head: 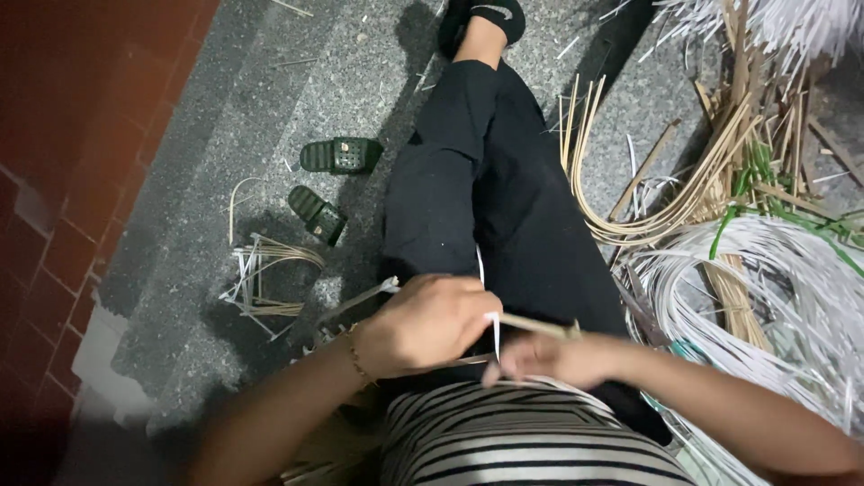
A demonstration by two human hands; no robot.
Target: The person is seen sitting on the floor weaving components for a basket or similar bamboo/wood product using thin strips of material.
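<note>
Bamboo strip point(538, 326) pinched in both fists over the lap, left hand point(423, 326) bracing, right hand point(551, 358) at three o'clock, fingers closed tight, white strips point(765, 279) coiled beyond.

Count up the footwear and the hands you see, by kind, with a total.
Green sandals on the floor: 2 (one, the other)
Black shoe on the outstretched foot: 1
Hands gripping thin strips: 2 (left hand, right hand)
Total: 5
</note>
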